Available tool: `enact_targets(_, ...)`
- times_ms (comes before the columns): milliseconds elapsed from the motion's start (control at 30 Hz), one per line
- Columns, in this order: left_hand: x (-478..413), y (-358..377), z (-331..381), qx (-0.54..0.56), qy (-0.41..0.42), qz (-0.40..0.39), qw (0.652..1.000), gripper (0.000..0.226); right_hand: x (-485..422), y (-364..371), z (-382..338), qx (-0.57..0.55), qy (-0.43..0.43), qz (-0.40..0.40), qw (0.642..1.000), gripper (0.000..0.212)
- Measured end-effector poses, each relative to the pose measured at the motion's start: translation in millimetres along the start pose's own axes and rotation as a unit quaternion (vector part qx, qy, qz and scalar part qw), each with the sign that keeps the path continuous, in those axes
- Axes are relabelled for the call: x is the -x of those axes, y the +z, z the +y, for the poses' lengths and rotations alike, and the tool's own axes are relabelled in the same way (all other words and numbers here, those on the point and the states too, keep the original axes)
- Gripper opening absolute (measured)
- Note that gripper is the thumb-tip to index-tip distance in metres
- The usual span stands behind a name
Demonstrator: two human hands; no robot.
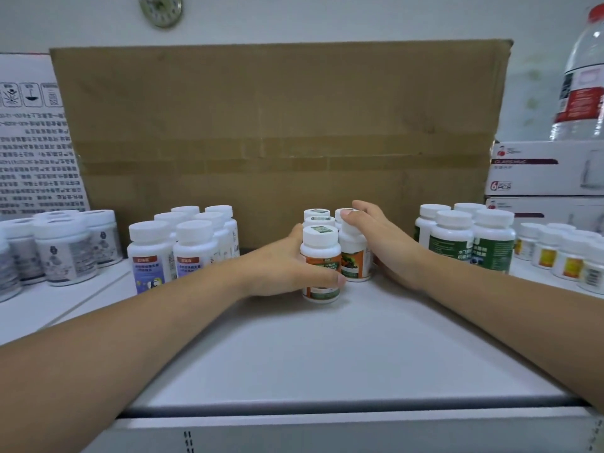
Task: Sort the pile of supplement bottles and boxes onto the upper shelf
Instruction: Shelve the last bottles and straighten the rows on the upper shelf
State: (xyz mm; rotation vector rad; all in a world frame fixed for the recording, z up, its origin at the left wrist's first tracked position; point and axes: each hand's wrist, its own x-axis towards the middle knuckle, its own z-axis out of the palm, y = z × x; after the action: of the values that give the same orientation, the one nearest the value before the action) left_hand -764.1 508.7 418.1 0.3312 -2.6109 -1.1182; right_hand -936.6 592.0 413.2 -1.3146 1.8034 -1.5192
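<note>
Several white bottles with orange labels stand in a tight cluster at the middle of the white shelf [327, 348]. My left hand [281, 269] grips the front orange-label bottle [320, 256], thumb across its label. My right hand [382, 243] holds the orange-label bottle on the right [354, 253], thumb on its cap and fingers round its far side. Two more of the same kind stand behind [316, 214].
A large cardboard box [277, 125] walls off the back of the shelf. Purple-label bottles [183, 250] stand to the left, grey-label ones [62, 253] farther left, green-label bottles [470, 240] and small yellow-label ones [562, 256] to the right. White cartons [542, 168] and a water bottle [581, 80] sit at the right.
</note>
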Motion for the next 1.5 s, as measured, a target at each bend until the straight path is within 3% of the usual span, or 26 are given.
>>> enact_targets(133, 1.0, -0.6, -1.6, -0.017, 0.014, -0.002, 1.0, 0.056, 0.3, -1.5, 1.9, 0.007, -0.005, -0.004, 1.0, 0.071)
enact_targets(300, 1.2, 3.5, -1.8, -0.013, 0.044, 0.019, 0.999, 0.05, 1.0, -2.9, 2.1, 0.011, -0.007, -0.014, 1.0, 0.081)
enact_targets(433, -0.7, 5.6, -2.7, -0.009, 0.041, 0.028, 0.999, 0.056, 2.7, -2.1, 0.4, 0.028, -0.012, -0.005, 1.0, 0.092)
enact_targets(767, -4.7, 6.1, -10.3, -0.005, -0.02, 0.048, 0.999, 0.112, 4.1, 1.6, -2.2, 0.056, -0.005, 0.011, 0.998, 0.072)
enact_targets(1167, -6.3, 4.4, -10.5, -0.062, -0.04, 0.064, 0.995, 0.117, 6.8, 0.0, -2.9, 0.072, -0.01, 0.004, 0.997, 0.071)
enact_targets(1500, -6.8, 8.4, -11.9, -0.037, -0.034, 0.071, 0.996, 0.115, 7.5, 0.0, -3.5, 0.071, -0.008, 0.008, 0.997, 0.071)
